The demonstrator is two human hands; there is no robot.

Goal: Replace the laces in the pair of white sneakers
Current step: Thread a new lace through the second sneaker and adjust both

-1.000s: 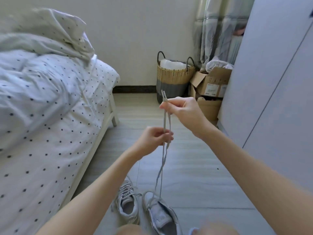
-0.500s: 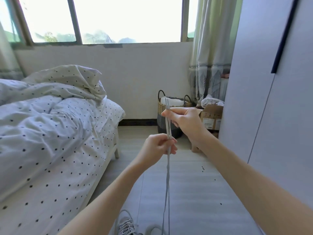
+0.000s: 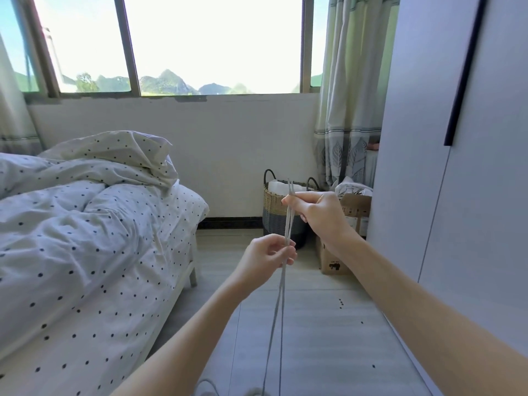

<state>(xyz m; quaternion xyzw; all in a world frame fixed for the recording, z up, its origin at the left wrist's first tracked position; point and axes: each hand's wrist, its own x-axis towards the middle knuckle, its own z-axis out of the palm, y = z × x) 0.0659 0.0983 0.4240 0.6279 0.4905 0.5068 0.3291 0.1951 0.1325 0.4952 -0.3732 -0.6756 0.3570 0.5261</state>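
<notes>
The view sits higher than a second ago: the window with its hills fills the top, where only bare wall showed before. The bed with the dotted quilt has slid down and left, and the wardrobe now shows a dark handle. The basket and box by the curtain lie lower in view than they did.

Both sneakers, plain to see on the floor a second ago, have nearly dropped out of view. Only two pale curved slivers remain at the bottom edge, too cut off to tell which shoe is which.

The right hand stays raised in front of the basket, thumb and forefinger pinching the two ends of the lace together, with the tips poking just above the grip. The left hand stays lower and nearer, its fingers curled round both strands; that grip looks looser than before, with a gap showing at the fingertips. The strands run close together between the hands, then part slightly below the left hand and hang down past the bottom edge. Where they meet a shoe cannot be seen. The right hand hides part of the box.
</notes>
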